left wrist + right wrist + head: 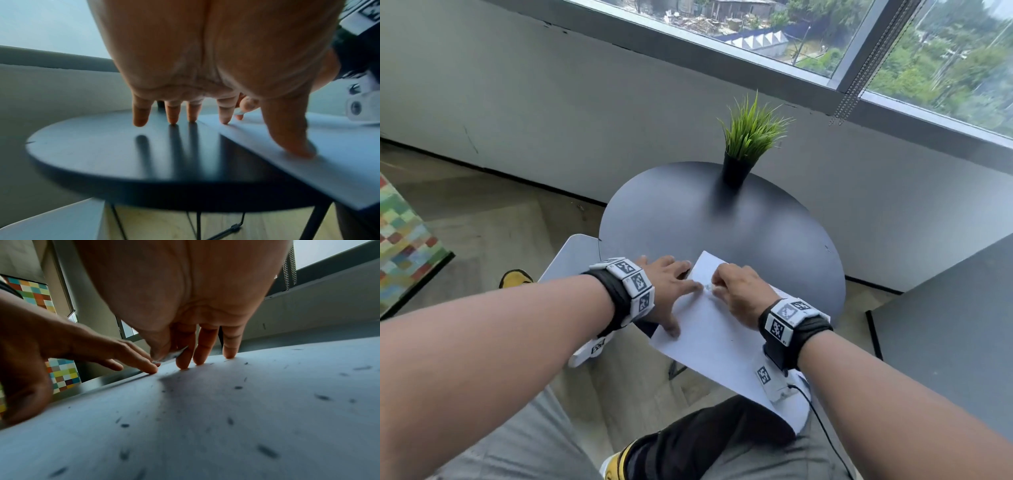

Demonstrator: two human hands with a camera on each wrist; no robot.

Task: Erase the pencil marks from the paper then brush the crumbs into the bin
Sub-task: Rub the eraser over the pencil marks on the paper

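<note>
A white sheet of paper (709,329) lies on the near edge of the round dark bench (671,212), its long axis running diagonally from the far left corner near the hands toward the person's right knee, so that its near end overhangs the bench rim. The left hand (667,287) is spread flat, fingers straight: thumb and index finger press the paper's left edge, while the other fingertips rest on the bare bench just beside it. The right hand (739,291) is curled on the far part of the sheet, thumb and index finger pinching a small whitish eraser (171,356) against the paper, with the remaining 3 fingertips touching the sheet. In the right wrist view, dark crumbs (267,451) lie scattered over the paper. A potted grass plant (748,144) stands upright at the far side of the bench, well apart from the hands.
</note>
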